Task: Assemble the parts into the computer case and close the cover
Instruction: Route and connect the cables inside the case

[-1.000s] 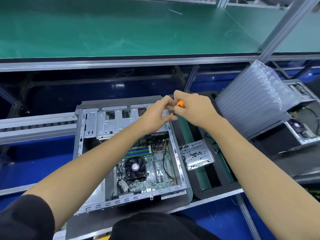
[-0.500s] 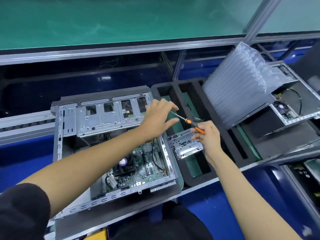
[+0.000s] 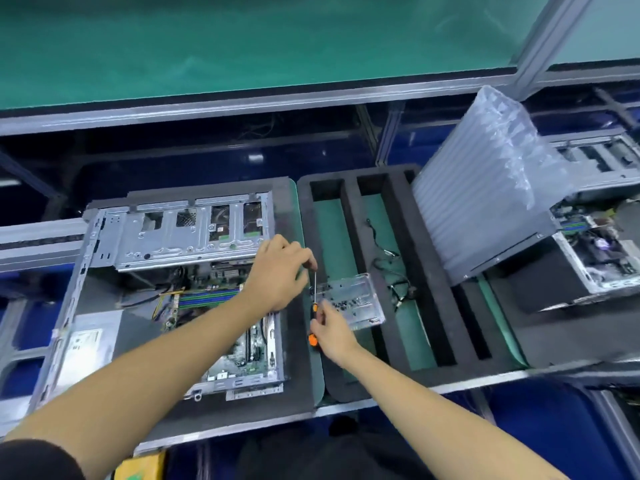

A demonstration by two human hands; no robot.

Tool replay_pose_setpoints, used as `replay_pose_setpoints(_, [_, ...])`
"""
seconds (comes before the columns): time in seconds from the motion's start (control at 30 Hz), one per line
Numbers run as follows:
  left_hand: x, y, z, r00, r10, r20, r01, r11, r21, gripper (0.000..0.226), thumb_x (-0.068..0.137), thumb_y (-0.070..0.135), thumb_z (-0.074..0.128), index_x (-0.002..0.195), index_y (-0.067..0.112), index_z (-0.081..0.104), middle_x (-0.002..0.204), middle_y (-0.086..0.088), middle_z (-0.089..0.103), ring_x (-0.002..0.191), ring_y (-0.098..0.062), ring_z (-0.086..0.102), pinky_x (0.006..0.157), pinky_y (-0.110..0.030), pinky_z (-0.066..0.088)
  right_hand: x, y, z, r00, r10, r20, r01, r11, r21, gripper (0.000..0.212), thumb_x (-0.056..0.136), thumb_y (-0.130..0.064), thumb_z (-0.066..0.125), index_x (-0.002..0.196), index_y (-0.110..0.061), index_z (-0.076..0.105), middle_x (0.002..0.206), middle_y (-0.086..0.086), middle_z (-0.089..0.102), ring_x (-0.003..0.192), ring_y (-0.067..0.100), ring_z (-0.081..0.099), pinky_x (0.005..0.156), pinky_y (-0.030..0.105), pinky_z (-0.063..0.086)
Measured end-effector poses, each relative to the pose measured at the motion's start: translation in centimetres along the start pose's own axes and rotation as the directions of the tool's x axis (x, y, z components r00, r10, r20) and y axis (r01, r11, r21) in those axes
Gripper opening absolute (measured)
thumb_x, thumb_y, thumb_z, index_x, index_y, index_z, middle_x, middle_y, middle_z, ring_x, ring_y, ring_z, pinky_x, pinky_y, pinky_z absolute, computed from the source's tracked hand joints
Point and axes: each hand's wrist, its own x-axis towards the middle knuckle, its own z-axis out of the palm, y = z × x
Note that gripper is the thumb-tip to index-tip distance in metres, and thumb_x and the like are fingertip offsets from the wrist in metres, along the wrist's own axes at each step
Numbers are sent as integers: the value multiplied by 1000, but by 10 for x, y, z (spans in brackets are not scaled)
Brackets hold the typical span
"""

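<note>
Open case (image 3: 166, 299) lies left on the table, cover off. My right hand (image 3: 330, 332) grips the screwdriver (image 3: 314, 306); my left hand (image 3: 280, 271) pinches its tip. I judge fastening underway; next, the bracket (image 3: 353, 301) in the tray (image 3: 398, 271) needs seating.

Computer case (image 3: 104, 271): silver-grey metal, white label w/ dark print. Motherboard (image 3: 221, 299): green, w/ blue and green memory slots, yellow wires. Screwdriver (image 3: 313, 320): orange handle, silver shaft. Foam tray (image 3: 398, 237): black, green floor in slots. Metal bracket (image 3: 353, 299): silver. Air-cushion wrap (image 3: 485, 188): clear, ribbed. Upper shelf (image 3: 242, 39): green mat. Sleeve (image 3: 31, 460): black.
</note>
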Motion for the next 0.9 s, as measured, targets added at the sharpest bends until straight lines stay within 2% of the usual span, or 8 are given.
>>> replay_pose_setpoints(0.1, [1,0,-1,999,-7,32,4,997,75,17,87,28,56,98,38,65,93,17,61,99,-19,44,88,-36,29,4,-6,9,997,-21,74,30,991,-130,11,99,-14,53,98,-14,42,79,2,52,71,21,52,67,38,39])
replay_pose_setpoints(0.2, [1,-1,2,998,-22,55,17,996,91,18,90,28,53,100,38,64,92,18,58,100,-17,42,92,-34,28,3,-10,20,990,-81,118,114,944,-309,11,98,-19,52,103,-15,44,102,12,60,92,35,59,77,43,47])
replay_pose_setpoints(0.33, [0,-1,3,998,-25,57,19,994,106,19,91,27,51,100,37,64,90,17,57,100,-17,41,92,-35,28,-1,-8,28,971,-190,146,240,758,-607,36,100,-26,51,132,-14,44,123,13,52,113,36,54,90,45,42])
replay_pose_setpoints(0.43, [0,-1,3,998,-18,58,11,993,118,19,93,28,49,100,37,64,89,16,56,99,-17,40,91,-34,27,-6,-7,30,956,-242,167,287,647,-706,43,100,-31,49,138,-12,41,128,14,45,117,35,46,96,47,39])
replay_pose_setpoints(0.53, [0,-1,3,998,-15,68,7,993,119,20,94,29,46,100,37,64,90,16,56,99,-17,40,93,-36,29,-10,-5,31,943,-267,200,322,579,-749,47,100,-34,47,139,-10,40,129,15,42,119,34,40,96,46,36])
replay_pose_setpoints(0.73, [0,-2,3,997,8,71,-18,991,133,23,96,30,43,100,38,63,93,16,55,99,-17,39,96,-38,33,-10,-4,17,943,-308,125,306,656,-691,33,95,-31,51,126,-18,46,123,5,47,116,28,42,95,41,32])
replay_pose_setpoints(0.9, [-1,-4,4,999,32,43,-37,991,126,21,96,30,43,100,38,62,96,15,56,101,-17,40,96,-36,32,-6,-4,8,949,-302,86,277,675,-684,36,93,-34,54,124,-18,46,124,5,45,117,27,40,98,40,31])
